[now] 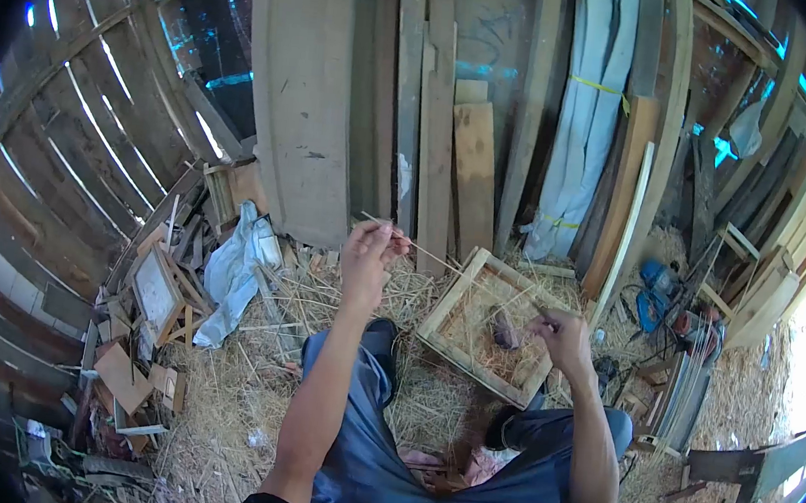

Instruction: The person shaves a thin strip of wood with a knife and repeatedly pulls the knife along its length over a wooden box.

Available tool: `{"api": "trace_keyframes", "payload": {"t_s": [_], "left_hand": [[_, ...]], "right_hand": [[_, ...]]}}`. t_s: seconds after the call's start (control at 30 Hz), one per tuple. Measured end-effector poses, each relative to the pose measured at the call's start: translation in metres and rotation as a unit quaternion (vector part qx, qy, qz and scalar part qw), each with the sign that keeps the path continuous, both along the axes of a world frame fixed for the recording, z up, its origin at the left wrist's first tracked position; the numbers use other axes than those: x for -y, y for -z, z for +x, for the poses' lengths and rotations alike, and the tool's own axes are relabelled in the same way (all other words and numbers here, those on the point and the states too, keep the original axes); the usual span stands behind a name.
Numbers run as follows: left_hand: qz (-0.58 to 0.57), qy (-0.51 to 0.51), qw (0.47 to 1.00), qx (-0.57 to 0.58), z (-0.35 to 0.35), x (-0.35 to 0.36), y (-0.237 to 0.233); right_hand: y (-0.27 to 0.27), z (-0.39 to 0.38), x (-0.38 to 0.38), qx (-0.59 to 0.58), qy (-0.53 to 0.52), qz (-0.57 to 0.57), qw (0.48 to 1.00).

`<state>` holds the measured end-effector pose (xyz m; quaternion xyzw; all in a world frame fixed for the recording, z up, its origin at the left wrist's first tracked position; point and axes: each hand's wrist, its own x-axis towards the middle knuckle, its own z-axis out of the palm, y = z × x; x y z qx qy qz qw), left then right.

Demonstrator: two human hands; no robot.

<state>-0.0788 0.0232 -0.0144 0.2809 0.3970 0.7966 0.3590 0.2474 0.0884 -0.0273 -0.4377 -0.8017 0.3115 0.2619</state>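
I sit on a straw-covered floor with my knees apart. My left hand [368, 258] is raised, its fingers pinched on one end of a long thin straw stalk [460, 269]. The stalk runs down to the right to my right hand [565, 337], which pinches its other end. Both hands hold it stretched above a square wooden frame [446, 309] that lies on the floor and is filled with straw. A small dark object [505, 331] lies in the straw inside the frame, close to my right hand.
Planks and boards [436, 109] lean against the wall ahead, beside a rolled white sheet [587, 104]. A white bag [231, 269] and wood offcuts [149, 324] lie at the left. A blue power tool [657, 286] and cables lie at the right.
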Motion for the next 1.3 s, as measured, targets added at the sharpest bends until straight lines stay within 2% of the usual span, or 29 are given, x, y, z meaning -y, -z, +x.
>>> {"api": "trace_keyframes", "payload": {"t_s": [0.07, 0.1, 0.2, 0.33, 0.37, 0.53, 0.7, 0.77, 0.8, 0.83, 0.87, 0.93, 1.0, 1.07, 1.13, 1.2, 1.23, 1.3], "left_hand": [[0.007, 0.004, 1.000, -0.001, 0.004, 0.001, 0.000], [0.018, 0.000, 1.000, 0.000, 0.007, 0.001, 0.000], [0.011, 0.003, 0.999, 0.047, 0.004, 0.003, -0.003], [0.025, 0.004, 0.996, 0.082, 0.002, 0.002, 0.000], [0.025, 0.007, 0.996, 0.082, 0.002, 0.000, 0.001], [0.048, -0.115, 0.992, -0.013, 0.005, 0.001, -0.001], [0.035, -0.115, 0.993, 0.012, 0.004, 0.000, 0.005], [0.016, -0.102, 0.995, 0.015, 0.002, 0.003, 0.007], [-0.085, -0.184, 0.951, -0.232, 0.003, 0.006, 0.006], [-0.176, -0.253, 0.832, -0.461, 0.006, 0.008, 0.007], [-0.172, -0.248, 0.834, -0.462, 0.011, 0.010, 0.008], [-0.302, -0.261, 0.649, -0.648, 0.027, 0.015, 0.006], [-0.279, -0.237, 0.645, -0.671, 0.035, 0.014, 0.007], [-0.225, -0.204, 0.598, -0.741, 0.052, 0.016, 0.004], [-0.178, -0.190, 0.613, -0.746, 0.066, 0.011, 0.008], [-0.118, 0.088, 0.763, -0.629, 0.078, 0.008, 0.011], [-0.117, 0.088, 0.764, -0.629, 0.085, 0.007, 0.017], [-0.075, 0.076, 0.798, -0.593, 0.100, 0.009, 0.028]], "right_hand": [[-0.007, 0.005, -0.007, 0.016, 0.035, 0.065, 0.997], [-0.011, 0.007, -0.010, -0.013, 0.040, 0.126, 0.991], [-0.031, 0.011, -0.011, -0.062, 0.100, 0.084, 0.989], [-0.036, 0.018, -0.017, -0.061, 0.091, 0.016, 0.994], [-0.029, 0.018, -0.020, -0.098, 0.076, 0.031, 0.992], [-0.030, 0.015, -0.017, -0.076, 0.066, 0.010, 0.995], [-0.038, 0.012, -0.013, -0.057, 0.046, 0.018, 0.997], [-0.031, 0.013, -0.017, -0.050, 0.028, 0.149, 0.987], [-0.028, 0.015, -0.020, -0.049, 0.035, 0.151, 0.987], [-0.025, 0.017, -0.022, -0.036, 0.053, 0.170, 0.983], [-0.023, 0.020, -0.024, -0.022, 0.071, 0.188, 0.979], [-0.032, 0.023, -0.022, -0.035, 0.094, 0.202, 0.974], [-0.035, 0.028, -0.026, -0.050, 0.092, 0.203, 0.973], [-0.037, 0.030, -0.027, -0.046, 0.096, 0.207, 0.972], [-0.037, 0.031, -0.027, -0.041, 0.098, 0.209, 0.972], [-0.035, 0.030, -0.026, -0.027, 0.081, 0.193, 0.977], [-0.038, 0.026, -0.023, -0.026, 0.082, 0.194, 0.977], [-0.045, 0.020, -0.017, -0.040, 0.130, 0.202, 0.970]]}}
